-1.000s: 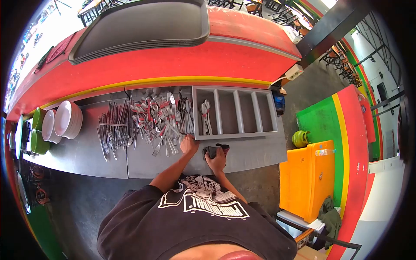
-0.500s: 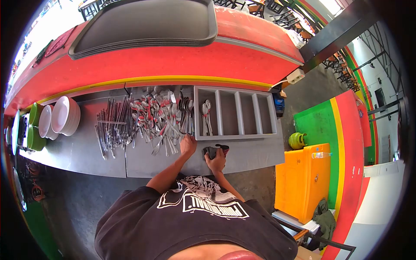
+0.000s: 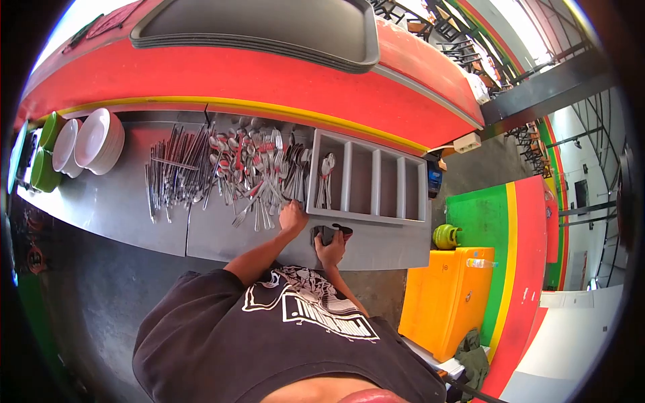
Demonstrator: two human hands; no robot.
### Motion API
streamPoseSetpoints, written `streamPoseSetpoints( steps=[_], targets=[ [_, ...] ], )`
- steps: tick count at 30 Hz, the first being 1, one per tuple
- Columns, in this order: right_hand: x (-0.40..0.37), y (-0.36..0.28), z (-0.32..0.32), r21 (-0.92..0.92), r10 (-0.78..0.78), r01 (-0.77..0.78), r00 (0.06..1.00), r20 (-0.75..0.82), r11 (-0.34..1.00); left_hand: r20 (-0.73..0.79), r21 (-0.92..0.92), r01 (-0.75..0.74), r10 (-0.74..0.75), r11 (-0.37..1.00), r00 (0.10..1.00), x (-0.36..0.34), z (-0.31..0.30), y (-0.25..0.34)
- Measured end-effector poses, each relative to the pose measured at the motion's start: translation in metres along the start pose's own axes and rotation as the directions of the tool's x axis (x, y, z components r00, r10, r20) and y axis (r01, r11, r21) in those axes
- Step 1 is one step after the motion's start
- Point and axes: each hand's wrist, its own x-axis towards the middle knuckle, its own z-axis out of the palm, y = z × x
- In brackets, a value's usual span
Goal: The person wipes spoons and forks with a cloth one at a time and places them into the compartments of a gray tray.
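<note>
Cutlery [image 3: 259,168] lies heaped on the desk [image 3: 383,247], just left of the frame's centre: probably light, stiff and slippery, best pinched by the handles. The left hand [image 3: 293,217] curls at its lower edge, grip unclear; the right hand [image 3: 330,251] clasps a dark bundle [image 3: 326,233].

The ledge [image 3: 269,80] is red with a yellow stripe along its lower edge, and the trays [image 3: 262,27] on it are dark grey-brown. On the silver-grey desk [image 3: 235,238], white bowls [image 3: 99,139] and green bowls [image 3: 46,171] show near a mid-grey divided tray [image 3: 371,216] and cutlery [image 3: 259,158] marked with red. The black shirt [image 3: 222,329] carries a white print, the large box [image 3: 440,295] is orange-yellow, and the gas cylinder [image 3: 445,236] yellow-green.
</note>
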Motion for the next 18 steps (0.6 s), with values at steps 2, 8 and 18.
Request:
streamPoseSetpoints(
  steps=[2, 8, 18],
  targets=[
    [-0.003, 0.008, 0.006, -0.023, 0.017, -0.017, 0.999, 0.04, 1.0, 0.052, 0.044, 0.057, -0.06, 0.997, 0.997, 0.007, -0.003, 0.004],
    [-0.005, 0.014, 0.013, 0.014, 0.083, -0.083, 0.996, 0.043, 0.996, 0.026, 0.062, 0.08, -0.082, 0.995, 0.996, 0.007, -0.005, 0.004],
    [0.033, -0.041, 0.008, 0.711, 0.216, -0.681, 0.678, 0.703, -0.174, 0.025, 0.053, 0.092, -0.093, 0.994, 0.995, 0.011, -0.001, 0.0]
  ],
)
